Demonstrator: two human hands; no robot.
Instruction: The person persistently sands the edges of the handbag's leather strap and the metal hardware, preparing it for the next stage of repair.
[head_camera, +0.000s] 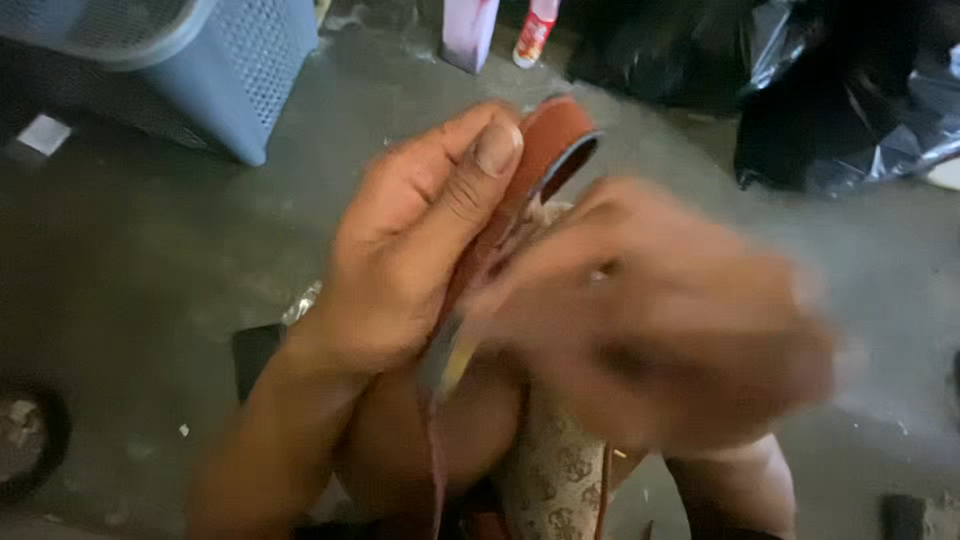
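a person's left hand pinches a reddish-brown leather strap between thumb and curled fingers, above a patterned beige bag. the blurred right hand overlaps it; its grip cannot be told. the strap looks light, flexible, best held flat near the fold.

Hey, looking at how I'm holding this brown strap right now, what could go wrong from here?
The right hand is blurred from fast movement close to the left hand, so fingers might get knocked or pinched. The left thumb pins the brown strap near its end only, so it may slip free. The patterned piece rests loosely on the lap and could slide to the concrete floor.
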